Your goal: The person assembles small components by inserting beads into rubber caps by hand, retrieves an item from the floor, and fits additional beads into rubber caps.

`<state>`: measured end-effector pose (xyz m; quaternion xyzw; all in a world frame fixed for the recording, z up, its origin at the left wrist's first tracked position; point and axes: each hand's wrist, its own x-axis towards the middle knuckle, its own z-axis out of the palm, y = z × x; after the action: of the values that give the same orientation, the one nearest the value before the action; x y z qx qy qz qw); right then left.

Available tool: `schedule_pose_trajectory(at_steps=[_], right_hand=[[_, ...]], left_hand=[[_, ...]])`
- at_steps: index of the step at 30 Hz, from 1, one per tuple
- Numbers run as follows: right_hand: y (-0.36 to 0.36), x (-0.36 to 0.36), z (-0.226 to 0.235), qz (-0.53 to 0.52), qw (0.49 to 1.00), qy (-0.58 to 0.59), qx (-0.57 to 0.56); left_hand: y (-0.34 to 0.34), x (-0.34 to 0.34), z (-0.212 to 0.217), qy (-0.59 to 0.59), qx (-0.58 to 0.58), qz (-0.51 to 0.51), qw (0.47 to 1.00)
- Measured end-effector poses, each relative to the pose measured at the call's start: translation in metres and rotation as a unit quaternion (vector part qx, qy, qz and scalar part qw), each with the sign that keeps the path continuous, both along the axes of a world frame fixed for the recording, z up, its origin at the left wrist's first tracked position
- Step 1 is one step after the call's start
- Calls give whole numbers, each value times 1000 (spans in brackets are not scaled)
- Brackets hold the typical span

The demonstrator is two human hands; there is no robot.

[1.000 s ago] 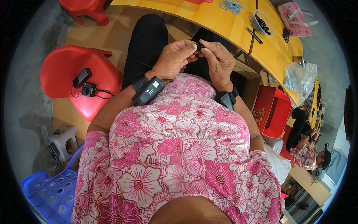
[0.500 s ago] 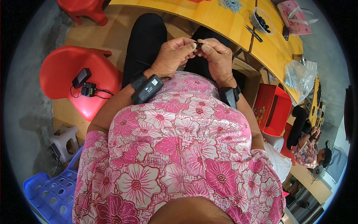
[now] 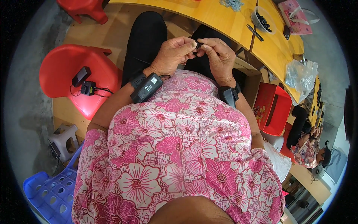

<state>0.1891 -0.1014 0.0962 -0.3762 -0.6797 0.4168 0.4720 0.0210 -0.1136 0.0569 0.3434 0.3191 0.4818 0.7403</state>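
Above my lap, my left hand (image 3: 172, 53) and my right hand (image 3: 218, 58) meet at the fingertips. Between them is a small black piece (image 3: 198, 45), pinched by thumb and finger on both sides. It is too small and too covered by the fingers to tell its kind. Beyond my right hand, on the yellow table (image 3: 223, 22), stands a clear plastic bowl (image 3: 256, 21) with several small black round pieces (image 3: 264, 22) in it. A pair of black snips (image 3: 254, 33) lies beside the bowl.
Right of me are a red box (image 3: 272, 108) and a clear plastic bag (image 3: 300, 76). A pink bag (image 3: 294, 16) and bluish netting (image 3: 232, 3) lie on the table. On the left, a red chair (image 3: 56, 71) holds black devices. Another person (image 3: 307, 151) sits far right.
The fingers of my right hand have lifted and spread slightly around the black piece. My left hand keeps nearly the same place.
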Motion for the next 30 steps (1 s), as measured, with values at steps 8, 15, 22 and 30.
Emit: schedule_pose_trajectory(at_steps=[8, 15, 22, 30], right_hand=[[-5, -5, -3, -75, 982, -118, 129], [-4, -7, -6, -78, 989, -75, 100], [0, 6, -8, 42, 937, 197, -286], [6, 17, -18, 170, 848, 301, -402]], left_hand=[[-4, 5, 0, -37, -38, 8, 999], [-5, 6, 2, -32, -32, 22, 999], [-4, 6, -4, -37, -19, 3, 999], [-6, 5, -3, -6, 14, -14, 1000]])
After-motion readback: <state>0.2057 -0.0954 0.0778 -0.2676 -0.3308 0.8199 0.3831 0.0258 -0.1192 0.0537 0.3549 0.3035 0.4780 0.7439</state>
